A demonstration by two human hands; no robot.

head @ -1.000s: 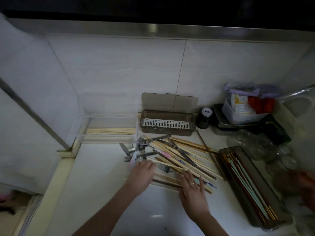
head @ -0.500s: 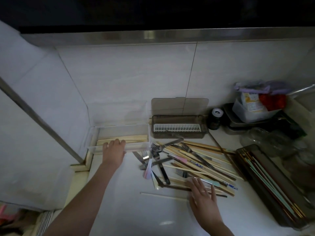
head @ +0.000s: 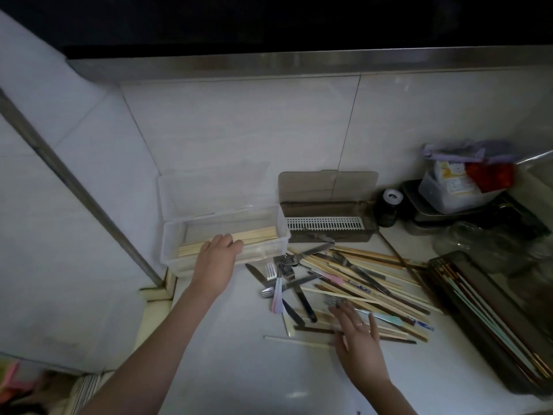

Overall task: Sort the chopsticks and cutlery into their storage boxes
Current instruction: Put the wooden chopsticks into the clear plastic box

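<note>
On the white surface [head: 227, 369], the left hand [head: 217, 259] curls over the clear box [head: 170, 250] rim onto its wooden chopsticks [head: 257, 235], while the right hand [head: 357, 333] lies flat on the mixed chopstick-and-fork pile [head: 344, 274], between a brown slotted box [head: 326, 226] and a dark tray [head: 490, 322]

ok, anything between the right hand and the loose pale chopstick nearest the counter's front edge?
Nothing visible. The right hand rests on the pile's near edge; the pale chopstick lies alone on bare counter just left of it.

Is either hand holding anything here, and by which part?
Left hand reaches into the clear box; any hold on the chopsticks can't be told. Right hand lies flat on the pile, holding nothing.
</note>
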